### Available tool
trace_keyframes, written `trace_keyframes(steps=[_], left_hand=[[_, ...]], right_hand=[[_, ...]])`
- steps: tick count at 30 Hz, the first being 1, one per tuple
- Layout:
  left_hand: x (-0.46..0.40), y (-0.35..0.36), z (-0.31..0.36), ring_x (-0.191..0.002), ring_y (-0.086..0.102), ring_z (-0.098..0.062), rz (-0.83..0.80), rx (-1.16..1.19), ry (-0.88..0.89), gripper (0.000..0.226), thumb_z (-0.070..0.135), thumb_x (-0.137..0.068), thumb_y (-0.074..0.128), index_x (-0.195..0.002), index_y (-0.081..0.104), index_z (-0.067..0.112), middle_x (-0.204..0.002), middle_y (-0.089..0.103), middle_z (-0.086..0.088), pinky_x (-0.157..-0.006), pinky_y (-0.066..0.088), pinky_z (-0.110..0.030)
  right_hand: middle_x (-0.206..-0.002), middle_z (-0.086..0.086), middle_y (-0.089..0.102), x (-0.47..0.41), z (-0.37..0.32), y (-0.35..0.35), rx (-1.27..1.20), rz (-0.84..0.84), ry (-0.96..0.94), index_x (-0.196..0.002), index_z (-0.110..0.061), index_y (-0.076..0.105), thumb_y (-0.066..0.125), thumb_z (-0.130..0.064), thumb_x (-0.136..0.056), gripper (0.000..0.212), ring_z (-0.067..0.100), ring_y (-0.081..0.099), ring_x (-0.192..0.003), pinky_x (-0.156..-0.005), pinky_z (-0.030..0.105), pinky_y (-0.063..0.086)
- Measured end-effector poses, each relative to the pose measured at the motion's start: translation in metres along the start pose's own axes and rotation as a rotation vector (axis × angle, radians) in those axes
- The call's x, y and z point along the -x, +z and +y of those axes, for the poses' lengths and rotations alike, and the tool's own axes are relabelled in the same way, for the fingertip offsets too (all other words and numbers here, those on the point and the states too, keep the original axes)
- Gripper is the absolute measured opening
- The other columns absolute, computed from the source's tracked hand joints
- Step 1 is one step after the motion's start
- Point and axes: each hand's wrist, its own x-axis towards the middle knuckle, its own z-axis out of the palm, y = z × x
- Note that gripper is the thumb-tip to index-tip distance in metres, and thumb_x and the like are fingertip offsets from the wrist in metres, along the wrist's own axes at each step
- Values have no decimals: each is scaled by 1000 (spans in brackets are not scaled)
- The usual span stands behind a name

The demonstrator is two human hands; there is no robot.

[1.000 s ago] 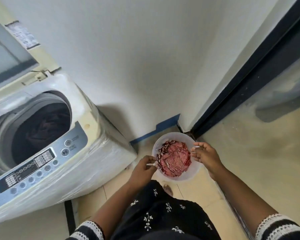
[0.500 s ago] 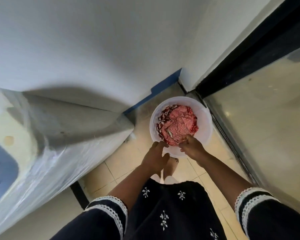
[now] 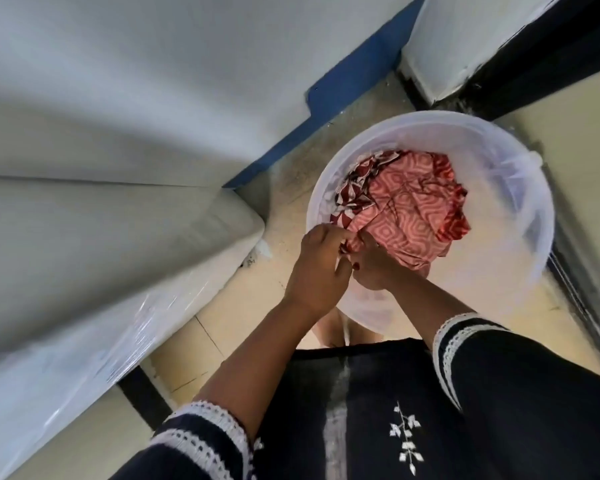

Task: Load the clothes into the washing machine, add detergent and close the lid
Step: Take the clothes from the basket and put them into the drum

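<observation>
Tiled floor (image 3: 257, 306) in a narrow corner, bounded by a pale wall (image 3: 136, 81) with a blue skirting strip (image 3: 343, 84), carries a translucent white tub (image 3: 520, 258) that holds the red-and-pink patterned clothes (image 3: 413, 209). Both hands meet at the near edge of the bundle: the left hand (image 3: 317, 268) has its fingers curled onto a fold of the fabric, and the right hand (image 3: 373, 268) is bunched into the same fold right beside it, the two touching — each looks clamped on cloth, though the fingertips are partly buried and the exact pinch is hard to read. The washing machine (image 3: 84, 289), wrapped in clear film, shows only its side at the left; its opening is out of view. The likely trouble is that both hands grip one small corner, so a lift could pull up a single garment or let the rest unfurl and drag over the tub's rim onto the gritty floor by the skirting. The light tub may also tip or slide toward the person if cloth snags on it. Because the drum sits up and behind the left shoulder, a trailing end could catch the machine's edge on the way. Compared with half a second ago, the view has dropped much closer to the tub, the left hand has moved from the rim into the clothes, and the hands have closed together.
</observation>
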Motion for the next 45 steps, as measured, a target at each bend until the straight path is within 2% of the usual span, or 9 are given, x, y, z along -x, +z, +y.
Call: trace_keyframes(steps=[4, 6, 9, 18, 24, 26, 32, 41, 45], left_hand=[[13, -8, -4, -123, 43, -11, 8, 73, 19, 36, 6, -92, 56, -126, 56, 18, -131, 51, 1, -96, 24, 0], [28, -17, 2, -122, 45, -9, -14, 104, -5, 34, 7, -93, 56, -125, 57, 20, -130, 50, 6, -93, 25, 2], [55, -37, 22, -117, 46, -5, -41, 154, -43, 35, 6, -94, 56, -125, 57, 20, -128, 50, 7, -89, 25, 5], [156, -126, 120, -119, 49, -15, -131, 173, -98, 47, 11, -90, 66, -134, 51, 21, -134, 49, -4, -81, 25, 7], [218, -179, 183, -133, 38, -20, -152, 175, -50, 90, 27, -76, 82, -148, 28, 28, -145, 39, -4, -110, 37, -38], [237, -193, 203, -136, 31, -18, -125, 187, 13, 105, 37, -71, 86, -151, 18, 33, -150, 30, -1, -111, 36, -40], [276, -224, 245, -130, 27, -4, 64, 137, 269, 117, 47, -65, 88, -154, 12, 34, -154, 21, 2, -101, 37, -18], [314, -273, 253, -105, 64, -24, 163, 75, 285, 32, 16, -97, 51, -129, 53, 17, -114, 67, -5, -87, 51, -34], [327, -294, 258, -91, 68, -24, 319, 347, 224, 20, 21, -101, 49, -111, 63, 12, -100, 72, -5, -76, 50, -32]], right_hand=[[-160, 9, 22, -8, -3, -11, -35, 15, 38, -142, -30, 48, 47, -46, -76, 67, 37, 31, -143, -113, 47, 34], [-122, 10, 62, 15, -12, -24, -231, 72, 55, -100, -18, 68, 56, -37, -74, 34, 31, 59, -116, -91, 36, 50], [-84, 6, 73, 69, -28, -39, -432, 344, 110, -75, -13, 74, 68, -20, -78, 10, 25, 69, -84, -74, 34, 56], [-91, 5, 67, 284, -64, -94, -830, 543, 184, -81, -22, 64, 61, -18, -93, 12, 28, 62, -89, -76, 35, 49], [-111, 7, 70, 430, -125, -139, -1293, 579, 124, -89, -26, 66, 57, -18, -96, 14, 30, 65, -105, -98, 46, 52], [-108, 3, 70, 479, -148, -146, -1211, 627, 30, -93, -25, 68, 56, -13, -95, 17, 27, 65, -106, -97, 44, 52], [-111, -1, 69, 595, -197, -161, 76, 845, -182, -123, -30, 64, 52, -19, -97, 31, 20, 63, -95, -78, 30, 51], [-100, -6, 72, 657, -247, -165, -493, 886, -686, -113, -37, 61, 63, -25, -96, 21, 13, 69, -92, -86, 40, 57], [-145, -5, 35, 645, -239, -163, -442, 908, -642, -138, -52, 34, 83, -57, -64, 89, 12, 38, -135, -110, 31, 37]])
